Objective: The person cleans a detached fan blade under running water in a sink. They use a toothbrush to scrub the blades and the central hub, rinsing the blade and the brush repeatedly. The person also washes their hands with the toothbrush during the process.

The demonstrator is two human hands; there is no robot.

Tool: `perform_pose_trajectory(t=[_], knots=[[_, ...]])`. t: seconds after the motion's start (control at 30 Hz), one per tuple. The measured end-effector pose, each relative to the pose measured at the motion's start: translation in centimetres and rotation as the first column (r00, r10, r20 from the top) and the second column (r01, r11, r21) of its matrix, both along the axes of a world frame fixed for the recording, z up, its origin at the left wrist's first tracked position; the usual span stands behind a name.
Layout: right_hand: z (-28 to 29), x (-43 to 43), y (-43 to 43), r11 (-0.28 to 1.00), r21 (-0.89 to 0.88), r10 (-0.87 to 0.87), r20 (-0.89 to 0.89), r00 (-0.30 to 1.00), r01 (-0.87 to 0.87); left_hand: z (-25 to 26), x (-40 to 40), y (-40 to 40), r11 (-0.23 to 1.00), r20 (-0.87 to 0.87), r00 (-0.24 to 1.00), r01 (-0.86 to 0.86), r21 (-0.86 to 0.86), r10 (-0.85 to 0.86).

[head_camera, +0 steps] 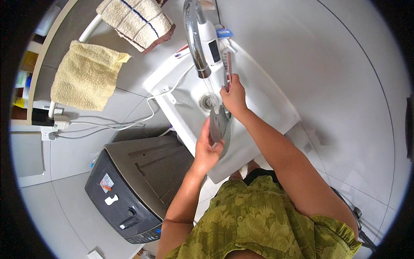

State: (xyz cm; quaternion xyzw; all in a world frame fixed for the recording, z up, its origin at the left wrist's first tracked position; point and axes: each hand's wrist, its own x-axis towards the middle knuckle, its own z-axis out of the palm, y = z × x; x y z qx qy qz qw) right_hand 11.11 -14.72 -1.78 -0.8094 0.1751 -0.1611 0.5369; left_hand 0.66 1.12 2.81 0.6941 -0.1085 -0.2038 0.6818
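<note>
My left hand (208, 151) grips one end of a grey shoe, seemingly a slipper or sandal (218, 124), over the white sink basin (258, 94). My right hand (235, 95) is closed around the handle of a scrubbing brush (227, 64), whose bristles face left. Water runs from the curved chrome faucet (195, 42) towards the metal drain (208, 101), just beyond the far end of the grey shoe. A second greyish piece lies beneath the held one, partly hidden by it, so its kind is unclear.
A yellow towel (87, 76) and a checked towel (139, 24) hang on a white rail at upper left. A white cord (152, 111) runs from wall sockets into the basin. A dark top-loading washing machine (129, 187) stands left of the sink. Tiled wall rises at right.
</note>
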Motion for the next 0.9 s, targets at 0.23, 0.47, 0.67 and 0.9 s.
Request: perform_pose_trajectory(t=[0.23,0.47,0.67,0.9], knots=[[1.0,-1.6,0.0,0.975,-0.206,0.115,0.156,0.981,-0.082,2.0,-0.7,1.7,0.932,-0.113,0.938,0.340,0.124,-0.327],[-1.9,-6.0,1.8,0.930,-0.265,0.258,-0.029,0.966,-0.257,0.6,5.3,3.6,0.970,-0.381,0.923,-0.140,-0.200,0.055],[-2.7,-7.7,4.1,0.899,-0.298,0.314,-0.070,0.947,-0.321,-2.7,8.3,-0.7,0.982,-0.527,0.845,-0.164,-0.093,0.091],[0.8,-10.8,2.3,0.851,-0.193,0.476,-0.109,0.873,-0.489,-2.3,9.4,-1.2,0.921,-0.610,0.791,-0.265,-0.287,0.037]])
